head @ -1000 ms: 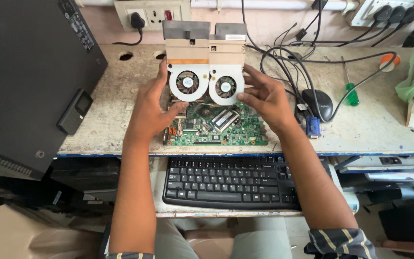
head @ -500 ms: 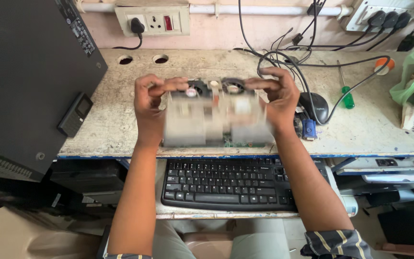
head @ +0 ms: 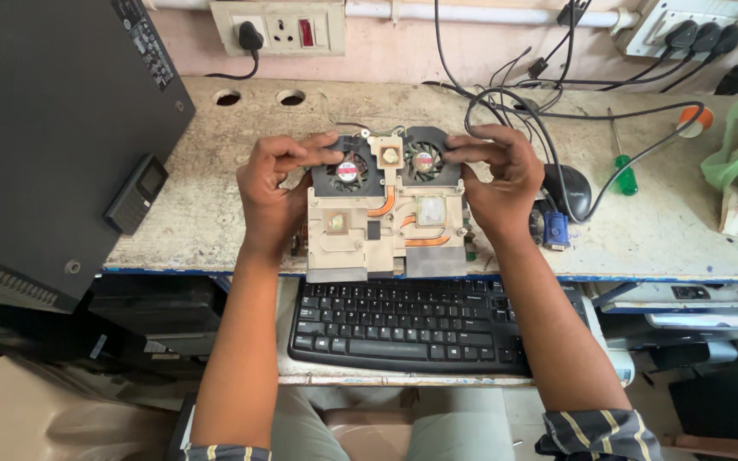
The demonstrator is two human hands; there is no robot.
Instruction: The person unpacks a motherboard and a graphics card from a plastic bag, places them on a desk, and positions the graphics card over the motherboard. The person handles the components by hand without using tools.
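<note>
I hold a laptop cooling assembly [head: 386, 218] with two round black fans, copper heat pipes and beige metal plates, lifted above the bench with its underside toward me. My left hand [head: 275, 192] grips its left side at one fan. My right hand [head: 497, 183] grips its right side at the other fan. The green circuit board beneath it is almost fully hidden; only a sliver shows at its right edge [head: 470, 248].
A black keyboard [head: 407, 324] sits on a tray below the bench edge. A large black computer case [head: 44, 128] stands at left. A black mouse [head: 567, 189], a green-handled screwdriver [head: 623, 175], tangled cables [head: 514, 94] and a wall socket [head: 277, 30] lie behind.
The fan assembly was lifted off the green circuit board and flipped over toward me; both hands moved from its lower sides to grip it at the fans.
</note>
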